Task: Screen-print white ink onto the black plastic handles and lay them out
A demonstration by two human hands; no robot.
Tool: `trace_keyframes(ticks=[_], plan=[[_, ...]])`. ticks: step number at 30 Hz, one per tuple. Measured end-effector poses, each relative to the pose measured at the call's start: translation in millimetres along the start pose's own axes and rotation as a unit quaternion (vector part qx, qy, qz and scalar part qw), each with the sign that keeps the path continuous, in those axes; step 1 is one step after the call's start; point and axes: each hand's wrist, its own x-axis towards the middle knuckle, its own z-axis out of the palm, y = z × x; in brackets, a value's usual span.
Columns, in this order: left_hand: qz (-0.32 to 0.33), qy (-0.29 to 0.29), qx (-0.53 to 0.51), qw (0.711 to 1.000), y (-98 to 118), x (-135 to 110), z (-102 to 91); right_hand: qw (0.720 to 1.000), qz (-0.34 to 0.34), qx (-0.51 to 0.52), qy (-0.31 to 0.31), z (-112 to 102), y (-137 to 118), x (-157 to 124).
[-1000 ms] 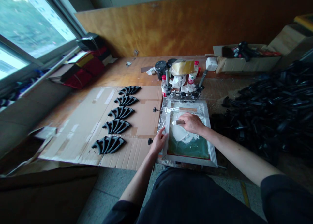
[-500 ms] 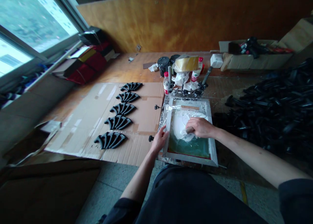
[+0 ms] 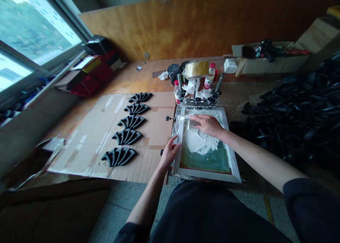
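Observation:
An aluminium screen-printing frame (image 3: pixel 205 174) lies on the bench, with a green mesh (image 3: pixel 204 161) stretched inside it. A thick mass of white paste (image 3: pixel 199 142) covers the middle of the mesh. My right hand (image 3: pixel 208 125) rests palm down just above the paste, fingers flat and no tool showing in it. My left hand (image 3: pixel 170 152) sits at the frame's near left side, fingers apart, holding nothing. Several black fan-shaped moulded parts (image 3: pixel 131 122) lie in a column on a flattened cardboard sheet (image 3: pixel 156 110) left of the frame.
A large heap of black parts (image 3: pixel 292 112) lies to the right. Beyond the frame stand a metal hinge clamp (image 3: pixel 199 101), a tape roll (image 3: pixel 196 68), a black tin (image 3: pixel 174 73) and plastic bottles (image 3: pixel 209 76). A cardboard box (image 3: pixel 271 60) stands at the back right.
My right hand has moved toward the far edge of the frame, and its fingers have gone from curled to flat. The small white tool seen earlier no longer shows.

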Motion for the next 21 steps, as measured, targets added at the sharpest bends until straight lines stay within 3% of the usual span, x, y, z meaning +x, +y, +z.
trace_keyframes(ticks=[3, 5, 7, 10, 13, 16, 18, 19, 20, 21], plan=[[0.024, 0.004, -0.058, 0.998, 31, -9, -5.7, 0.995, 0.067, -0.018, 0.072, -31, 33, 14], [0.058, 0.015, -0.096, 0.994, 58, -10, -6.8, 0.978, 0.139, -0.014, 0.154, -52, 64, 0], [0.106, 0.019, -0.152, 0.982, 88, -6, -5.0, 0.96, 0.205, -0.021, 0.192, -60, 89, -24], [0.185, 0.024, -0.223, 0.957, 131, 9, 0.3, 0.967, 0.213, -0.036, 0.138, -36, 92, -60], [0.206, 0.032, -0.236, 0.949, 154, 22, 7.2, 0.985, 0.156, -0.036, 0.063, 17, 58, -78], [0.153, 0.055, -0.254, 0.953, 134, 18, 22.2, 0.986, 0.14, -0.086, -0.037, 55, 14, -80], [0.038, -0.004, -0.235, 0.971, 101, 4, 39.3, 0.975, 0.179, -0.104, -0.075, 63, -13, -79], [-0.045, -0.079, -0.207, 0.974, 82, -5, 48.9, 0.973, 0.195, -0.1, -0.074, 64, -26, -79], [-0.115, -0.136, -0.186, 0.966, 63, -14, 57.9, 0.975, 0.196, -0.088, -0.064, 64, -38, -80], [-0.148, -0.152, -0.188, 0.959, 45, -23, 65.1, 0.981, 0.176, -0.067, -0.052, 63, -48, -81]])
